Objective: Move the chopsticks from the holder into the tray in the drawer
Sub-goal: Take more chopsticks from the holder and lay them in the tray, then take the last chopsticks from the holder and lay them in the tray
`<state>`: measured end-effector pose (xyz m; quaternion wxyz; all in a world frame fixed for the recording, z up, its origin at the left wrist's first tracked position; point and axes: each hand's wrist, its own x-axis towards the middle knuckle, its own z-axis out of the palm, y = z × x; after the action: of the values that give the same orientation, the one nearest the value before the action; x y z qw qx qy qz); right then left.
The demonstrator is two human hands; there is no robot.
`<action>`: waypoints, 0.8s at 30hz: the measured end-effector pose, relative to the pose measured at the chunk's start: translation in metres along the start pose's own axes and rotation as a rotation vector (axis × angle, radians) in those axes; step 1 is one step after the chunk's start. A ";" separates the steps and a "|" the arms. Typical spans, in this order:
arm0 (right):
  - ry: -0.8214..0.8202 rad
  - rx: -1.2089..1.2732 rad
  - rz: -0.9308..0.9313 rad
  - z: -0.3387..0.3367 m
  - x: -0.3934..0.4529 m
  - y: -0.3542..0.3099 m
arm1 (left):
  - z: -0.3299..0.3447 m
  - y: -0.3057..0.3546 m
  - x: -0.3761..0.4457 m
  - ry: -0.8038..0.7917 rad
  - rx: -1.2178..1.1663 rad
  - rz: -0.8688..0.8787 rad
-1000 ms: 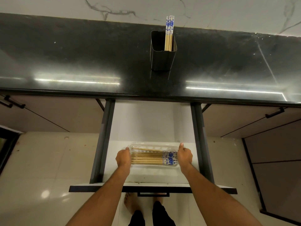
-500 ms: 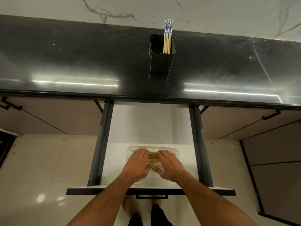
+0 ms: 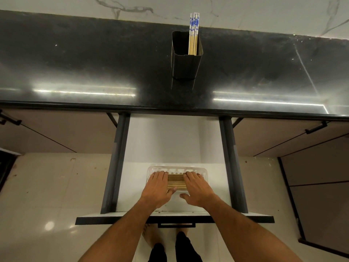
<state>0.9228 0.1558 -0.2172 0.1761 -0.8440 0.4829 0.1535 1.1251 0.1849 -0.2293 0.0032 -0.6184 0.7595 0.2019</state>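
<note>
A black stone counter (image 3: pixel 75 69) runs across, with long streaks of light reflected on its polish. Behind it stands a white marble wall (image 3: pixel 245 10) with grey veins. Below are brown cabinet doors (image 3: pixel 56 133) with black handles, over glossy cream floor tiles (image 3: pixel 47 195).

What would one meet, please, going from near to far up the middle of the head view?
Drawer front → hands flat on chopsticks in the clear tray → bare drawer floor → countertop → holder with remaining chopsticks.

left hand (image 3: pixel 157 188), right hand (image 3: pixel 196 187) flat.
</note>
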 end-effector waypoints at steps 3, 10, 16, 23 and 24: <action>0.000 -0.005 0.003 -0.003 -0.001 0.000 | -0.003 0.000 0.001 -0.019 -0.004 -0.007; 0.043 0.009 -0.017 -0.019 -0.005 0.001 | -0.017 0.006 0.000 -0.025 -0.088 -0.034; 0.141 0.022 -0.019 -0.053 -0.015 0.006 | -0.053 0.012 0.003 0.087 -0.065 0.083; 0.298 -0.038 0.095 -0.119 -0.008 0.011 | -0.119 0.010 0.029 0.217 -0.005 0.105; 0.323 -0.045 0.113 -0.130 -0.007 0.011 | -0.130 0.010 0.035 0.236 0.003 0.102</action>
<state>0.9217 0.0979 -0.1002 0.0682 -0.8328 0.5481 0.0363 1.1397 0.1137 -0.1160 -0.0957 -0.5984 0.7853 0.1266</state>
